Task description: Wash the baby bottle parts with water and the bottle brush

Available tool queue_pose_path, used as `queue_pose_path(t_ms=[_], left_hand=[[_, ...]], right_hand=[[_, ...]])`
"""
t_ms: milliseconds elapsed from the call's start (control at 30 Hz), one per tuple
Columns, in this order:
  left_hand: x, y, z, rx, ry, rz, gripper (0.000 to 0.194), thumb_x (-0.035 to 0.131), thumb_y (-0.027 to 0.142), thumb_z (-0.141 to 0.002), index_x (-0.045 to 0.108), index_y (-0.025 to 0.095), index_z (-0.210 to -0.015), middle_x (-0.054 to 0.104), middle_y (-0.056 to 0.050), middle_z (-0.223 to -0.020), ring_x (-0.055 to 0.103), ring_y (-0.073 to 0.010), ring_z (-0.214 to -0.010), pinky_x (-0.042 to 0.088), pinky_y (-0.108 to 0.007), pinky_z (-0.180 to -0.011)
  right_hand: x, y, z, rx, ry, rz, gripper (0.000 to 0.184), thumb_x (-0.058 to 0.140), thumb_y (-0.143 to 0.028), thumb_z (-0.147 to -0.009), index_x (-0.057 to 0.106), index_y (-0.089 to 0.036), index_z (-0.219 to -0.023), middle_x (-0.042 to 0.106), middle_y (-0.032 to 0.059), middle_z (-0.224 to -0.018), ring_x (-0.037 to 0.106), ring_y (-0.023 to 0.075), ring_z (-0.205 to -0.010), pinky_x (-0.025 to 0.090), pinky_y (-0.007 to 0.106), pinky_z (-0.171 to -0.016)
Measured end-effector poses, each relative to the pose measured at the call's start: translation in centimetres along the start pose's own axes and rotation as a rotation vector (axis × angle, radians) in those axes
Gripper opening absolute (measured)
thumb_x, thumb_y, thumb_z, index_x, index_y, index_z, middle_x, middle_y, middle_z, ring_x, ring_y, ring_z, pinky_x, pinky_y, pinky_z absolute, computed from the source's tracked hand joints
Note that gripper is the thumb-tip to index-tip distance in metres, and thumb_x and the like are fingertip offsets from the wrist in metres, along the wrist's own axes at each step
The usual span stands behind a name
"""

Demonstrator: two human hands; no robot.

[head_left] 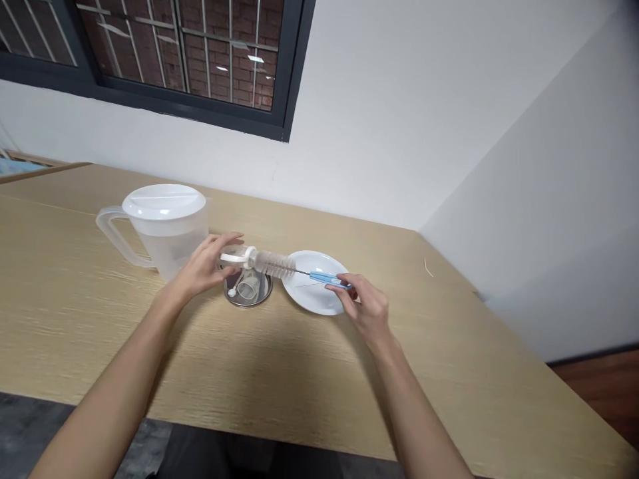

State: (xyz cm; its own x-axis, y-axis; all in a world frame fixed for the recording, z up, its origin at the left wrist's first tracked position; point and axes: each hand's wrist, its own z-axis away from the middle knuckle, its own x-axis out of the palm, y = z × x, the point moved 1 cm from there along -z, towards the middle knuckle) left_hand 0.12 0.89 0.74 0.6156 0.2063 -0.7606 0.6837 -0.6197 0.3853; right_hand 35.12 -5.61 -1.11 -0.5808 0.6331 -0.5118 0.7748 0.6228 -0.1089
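Observation:
My left hand (pixel 207 261) is closed around a small clear bottle (pixel 227 257) with a white collar, held on its side with the mouth to the right. Between thumb and fingers, my right hand (pixel 367 303) grips the blue handle of a bottle brush (pixel 327 278). The pale bristles lie in line with the bottle mouth; how far they reach inside I cannot tell. Below the bottle, a round metal tray (pixel 244 301) bears a clear cup-like piece (pixel 248 286) and a small white-ended piece (pixel 231 292). Beneath the brush sits a white plate (pixel 319 307) with a thin line-like item on it.
A translucent lidded pitcher (pixel 167 239) stands left of my left hand, its handle to the left. The wooden table (pixel 279 386) meets a white wall with a barred window (pixel 200 53) above. A pale thin strand (pixel 428 267) lies on the right side.

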Motion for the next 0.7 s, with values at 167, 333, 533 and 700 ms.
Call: queue_pose_path(t_ms=[167, 333, 533, 700], left_hand=[[0.6, 0.4, 0.0, 0.042, 0.036, -0.006, 0.059, 0.059, 0.024, -0.083, 0.043, 0.023, -0.140, 0.064, -0.005, -0.129, 0.051, -0.0263, -0.116, 0.043, -0.039, -0.098], [0.8, 0.2, 0.1, 0.022, -0.020, -0.001, 0.064, 0.059, 0.023, -0.083, 0.039, 0.025, -0.143, 0.063, -0.005, -0.130, 0.050, -0.0268, -0.118, 0.043, -0.040, -0.098], [0.5, 0.1, 0.1, -0.004, -0.083, 0.074, 0.069, 0.063, 0.030, -0.083, 0.035, 0.024, -0.145, 0.064, -0.008, -0.129, 0.053, -0.0290, -0.119, 0.042, -0.044, -0.100], [0.5, 0.1, 0.0, -0.013, -0.082, 0.099, 0.069, 0.066, 0.035, -0.081, 0.037, 0.024, -0.143, 0.063, -0.008, -0.130, 0.055, -0.0293, -0.119, 0.043, -0.043, -0.099]], right_hand=[[0.0, -0.3, -0.2, 0.293, -0.007, -0.074, 0.026, 0.060, -0.035, -0.092, 0.066, -0.018, -0.073, 0.056, -0.0028, -0.055, 0.046, 0.0084, -0.046, 0.036, 0.022, -0.046], [0.7, -0.3, 0.0, 0.444, -0.066, -0.166, 0.024, 0.062, -0.040, -0.090, 0.063, -0.018, -0.083, 0.055, -0.0035, -0.060, 0.047, 0.0086, -0.047, 0.039, 0.021, -0.044], [0.6, -0.1, 0.0, 0.024, 0.031, -0.073, 0.028, 0.066, -0.019, -0.088, 0.056, -0.023, -0.114, 0.067, 0.0045, -0.092, 0.056, 0.0114, -0.062, 0.048, 0.024, -0.054], [-0.1, 0.3, -0.1, 0.009, 0.020, -0.041, 0.017, 0.067, -0.021, -0.088, 0.061, -0.021, -0.103, 0.068, 0.0027, -0.084, 0.057, 0.0112, -0.060, 0.047, 0.024, -0.056]])
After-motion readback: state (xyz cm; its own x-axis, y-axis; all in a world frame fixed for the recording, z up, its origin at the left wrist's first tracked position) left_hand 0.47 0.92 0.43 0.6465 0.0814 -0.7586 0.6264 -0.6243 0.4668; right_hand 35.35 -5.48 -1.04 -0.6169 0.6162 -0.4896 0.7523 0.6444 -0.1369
